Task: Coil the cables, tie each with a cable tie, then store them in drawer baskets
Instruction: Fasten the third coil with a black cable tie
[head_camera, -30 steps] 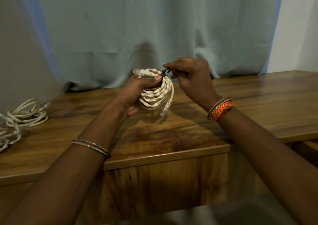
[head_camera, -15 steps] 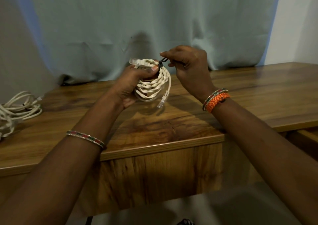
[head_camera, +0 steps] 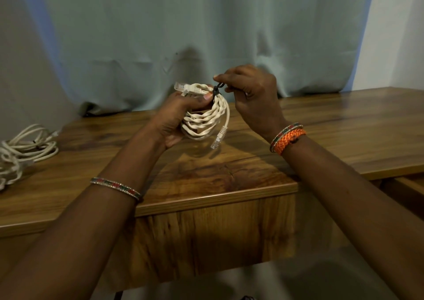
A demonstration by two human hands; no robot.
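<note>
A coiled cream network cable (head_camera: 206,121) is held up above the wooden table (head_camera: 344,125). My left hand (head_camera: 176,116) grips the coil from the left, thumb pressed on its top. One clear plug sticks out to the left above my fingers; the other plug hangs below the coil. A black cable tie (head_camera: 216,91) wraps the top of the coil. My right hand (head_camera: 252,93) pinches the tie's end with thumb and forefinger, just right of the coil.
A second loose bundle of cream cable (head_camera: 25,148) lies on the table at the far left. A pale green curtain (head_camera: 206,36) hangs behind the table. An opening under the tabletop shows at the right edge (head_camera: 408,189).
Both hands have kept their hold on the coil and the tie. The view has tilted a little, so hands and table sit higher in the frame than a second ago.
</note>
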